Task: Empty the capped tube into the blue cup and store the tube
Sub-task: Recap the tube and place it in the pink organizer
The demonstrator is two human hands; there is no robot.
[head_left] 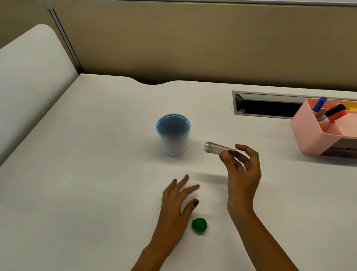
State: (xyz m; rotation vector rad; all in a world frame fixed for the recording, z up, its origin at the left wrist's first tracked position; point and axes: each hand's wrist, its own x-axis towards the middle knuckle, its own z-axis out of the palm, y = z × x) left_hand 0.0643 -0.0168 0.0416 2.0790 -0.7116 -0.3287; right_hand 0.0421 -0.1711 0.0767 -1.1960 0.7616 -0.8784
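clear plastic, that tube (218,148), and you're pinching its base in your right hand (242,172), mouth aiming toward the blue cup (174,134) up ahead of your left hand (177,199). left fingers are spreading, gripping nothing; green cap (199,225) is sitting just beside that wrist. risk, as i'm judging it: the mouth is hanging short of the rim, so any leftovers could be landing on the desk (91,201). something small is lying inside the cup. pink organiser (337,132), off beyond your right hand, is holding markers (332,113).
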